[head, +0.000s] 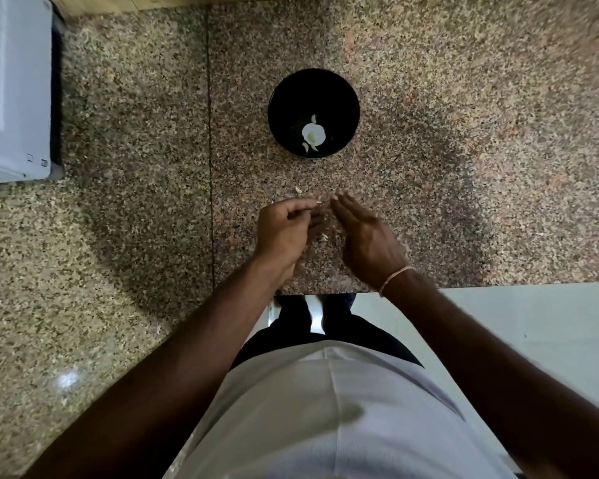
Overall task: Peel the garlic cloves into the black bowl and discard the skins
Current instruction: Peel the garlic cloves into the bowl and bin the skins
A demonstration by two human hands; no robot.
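Left hand [287, 229] pinches a skin scrap; right hand [363, 233], fingers straight, cups beside it near the table's [464, 167] front edge, apparently gathering skins. Black bowl [346, 95] holds peeled cloves [314, 133].

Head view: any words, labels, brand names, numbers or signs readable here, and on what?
No text can be read.
White appliance at the left edge: two small marks near its lower corner, too small to read.
Black bowl, stone counter, wrist band and white shirt: no lettering shows.
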